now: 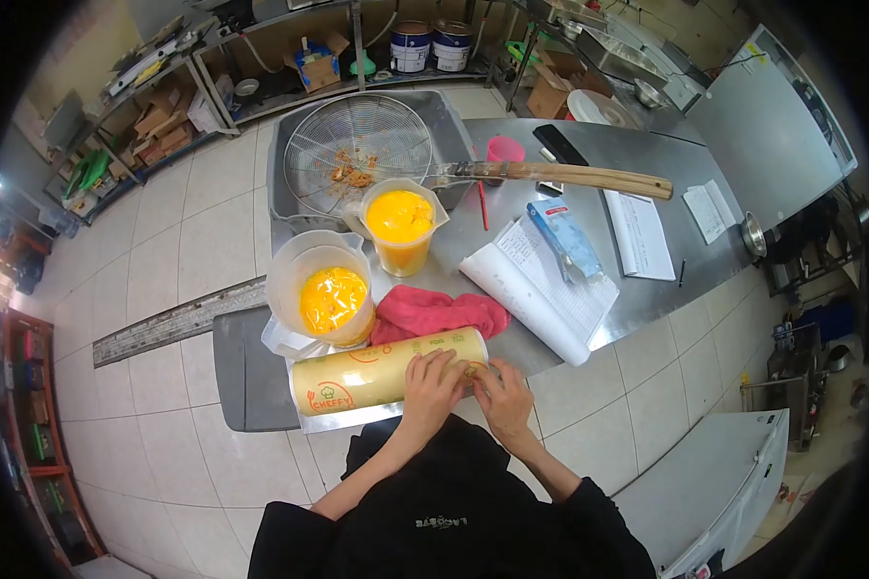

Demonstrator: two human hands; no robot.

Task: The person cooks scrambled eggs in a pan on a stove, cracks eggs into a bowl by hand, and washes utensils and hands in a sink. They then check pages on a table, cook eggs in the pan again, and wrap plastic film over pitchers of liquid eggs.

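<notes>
A large yellowish roll of cling film (386,372) with "CHEFFY" printing lies across the near edge of the steel table. My left hand (430,386) is on the roll toward its right end, fingers bent and fingertips pressed to the film. Close beside it, my right hand (502,396) has its fingers curled at the roll's right end. Whether a loose film edge is between the fingertips is too small to tell. Behind the roll stand a plastic jug (304,261) and another jug (401,261), both holding bright orange-yellow contents. A crumpled red cloth (439,314) touches the roll's far side.
A wire strainer (357,121) with brown crumbs rests over a grey tub (444,106), its wooden handle (579,176) reaching right. An open notebook (541,289), a blue box (562,236), a pink cup (505,150) and a phone (560,145) lie on the table (647,309).
</notes>
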